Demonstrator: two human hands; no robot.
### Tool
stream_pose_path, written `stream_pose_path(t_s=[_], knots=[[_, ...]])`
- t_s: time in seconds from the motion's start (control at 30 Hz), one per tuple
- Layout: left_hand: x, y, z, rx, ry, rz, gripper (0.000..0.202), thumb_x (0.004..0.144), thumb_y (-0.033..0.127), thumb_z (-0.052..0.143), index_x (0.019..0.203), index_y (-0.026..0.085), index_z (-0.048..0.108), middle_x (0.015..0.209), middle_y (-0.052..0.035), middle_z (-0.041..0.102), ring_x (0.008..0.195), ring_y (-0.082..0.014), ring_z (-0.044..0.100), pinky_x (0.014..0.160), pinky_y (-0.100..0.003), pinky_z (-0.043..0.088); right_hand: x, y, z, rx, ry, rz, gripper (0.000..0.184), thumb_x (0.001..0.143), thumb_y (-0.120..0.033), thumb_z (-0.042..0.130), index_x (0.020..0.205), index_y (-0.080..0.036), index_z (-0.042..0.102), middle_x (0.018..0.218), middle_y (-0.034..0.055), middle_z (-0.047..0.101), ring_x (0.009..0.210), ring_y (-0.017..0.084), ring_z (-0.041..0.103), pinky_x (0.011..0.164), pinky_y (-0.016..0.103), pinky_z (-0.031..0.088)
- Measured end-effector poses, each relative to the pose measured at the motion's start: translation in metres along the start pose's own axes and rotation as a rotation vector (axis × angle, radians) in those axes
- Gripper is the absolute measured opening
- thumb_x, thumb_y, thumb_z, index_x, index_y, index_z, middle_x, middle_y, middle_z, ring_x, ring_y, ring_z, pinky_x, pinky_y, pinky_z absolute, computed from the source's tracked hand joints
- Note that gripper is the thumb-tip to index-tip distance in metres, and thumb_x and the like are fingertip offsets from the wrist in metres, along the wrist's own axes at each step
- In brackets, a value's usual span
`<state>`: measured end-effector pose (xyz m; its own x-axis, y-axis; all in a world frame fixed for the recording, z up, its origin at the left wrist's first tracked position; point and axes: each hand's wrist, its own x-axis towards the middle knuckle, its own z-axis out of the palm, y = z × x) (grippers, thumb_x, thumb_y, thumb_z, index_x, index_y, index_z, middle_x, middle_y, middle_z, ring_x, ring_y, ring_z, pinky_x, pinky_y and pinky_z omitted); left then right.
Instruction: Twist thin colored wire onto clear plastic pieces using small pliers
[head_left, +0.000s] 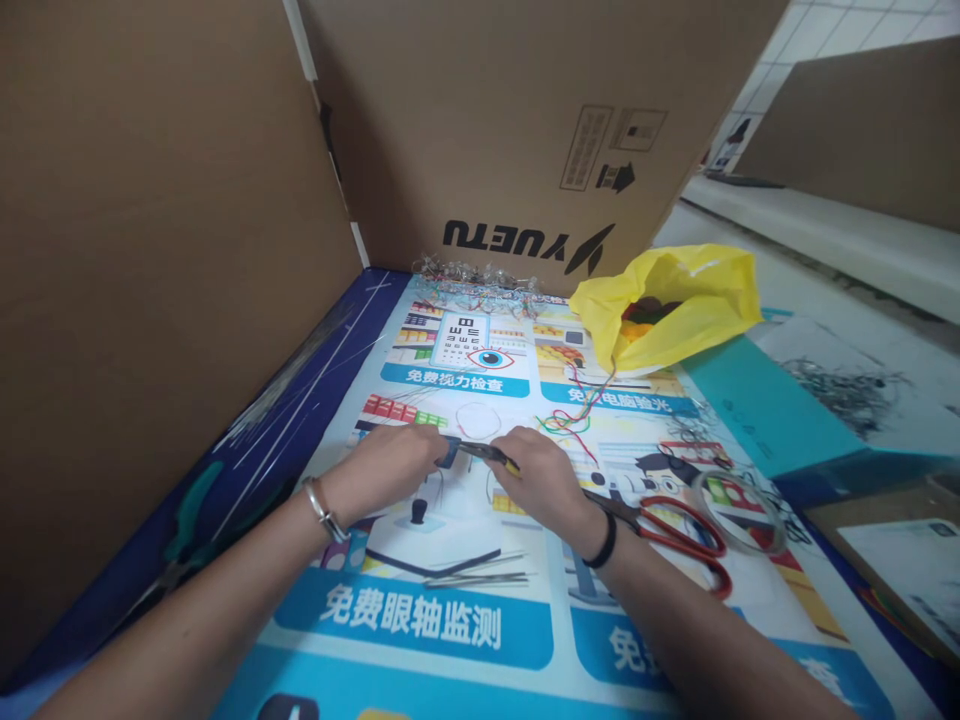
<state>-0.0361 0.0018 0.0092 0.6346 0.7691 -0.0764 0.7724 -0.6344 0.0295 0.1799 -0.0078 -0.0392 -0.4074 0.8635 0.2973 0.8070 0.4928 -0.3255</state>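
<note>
My left hand (390, 468), with a metal bangle at the wrist, is closed in a pinch on a small dark piece (448, 452) at its fingertips. My right hand (546, 482), a black band round the wrist, is closed round slim pliers (489, 454) with yellow-tipped handles; their jaws point left and meet the dark piece. Both hands rest over a printed poster (420, 620) that covers the table. A thin wire loop (478, 420) lies just beyond the hands.
Red-handled scissors (679, 530) and a clear tape roll (739, 510) lie right of my right hand. A yellow plastic bag (675, 305) with coloured wires sits far right. Cardboard walls (150, 250) enclose left and back. Green-handled pliers (191, 520) and wire rods lie left; cut wires (472, 578) lie near.
</note>
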Motion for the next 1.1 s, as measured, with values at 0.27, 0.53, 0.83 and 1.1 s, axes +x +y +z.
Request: stream_pose_path(t_s=[0.27,0.53,0.83,1.1], knots=[[-0.002,-0.001,-0.001,-0.009,-0.026,0.088,0.021,0.086,0.012,0.038,0.081,0.015,0.057,0.081,-0.0080,0.062,0.067,-0.0184,0.058,0.058,-0.028,0.039,0.001,-0.001,-0.002,-0.012,-0.021,-0.003,0.008,0.083,-0.023,0.056,0.083,-0.019,0.063,0.079,0.0034,0.059,0.080,0.016,0.054,0.072,0.024,0.039],[-0.002,-0.002,-0.015,-0.106,-0.081,0.061,0.024,0.088,0.018,0.035,0.084,0.015,0.058,0.083,-0.0090,0.064,0.066,-0.0182,0.058,0.057,-0.028,0.039,0.000,-0.001,-0.002,0.000,-0.016,-0.007,0.008,0.083,-0.023,0.055,0.084,-0.020,0.063,0.080,0.0033,0.059,0.081,0.016,0.054,0.073,0.025,0.040],[-0.004,-0.005,-0.024,-0.149,-0.129,-0.008,0.020,0.087,0.022,0.035,0.089,0.019,0.055,0.071,-0.0038,0.062,0.057,-0.0170,0.055,0.050,-0.025,0.032,0.000,-0.001,-0.002,-0.012,-0.032,-0.011,0.008,0.082,-0.023,0.056,0.084,-0.019,0.063,0.080,0.0034,0.059,0.081,0.016,0.054,0.074,0.025,0.040],[-0.003,-0.008,-0.022,-0.108,-0.095,-0.018,0.020,0.085,0.023,0.041,0.076,0.018,0.057,0.079,-0.0049,0.065,0.069,-0.0185,0.060,0.057,-0.026,0.037,0.000,-0.001,-0.001,-0.005,-0.013,-0.015,0.008,0.083,-0.024,0.057,0.085,-0.020,0.063,0.080,0.0034,0.060,0.082,0.016,0.054,0.075,0.025,0.040]])
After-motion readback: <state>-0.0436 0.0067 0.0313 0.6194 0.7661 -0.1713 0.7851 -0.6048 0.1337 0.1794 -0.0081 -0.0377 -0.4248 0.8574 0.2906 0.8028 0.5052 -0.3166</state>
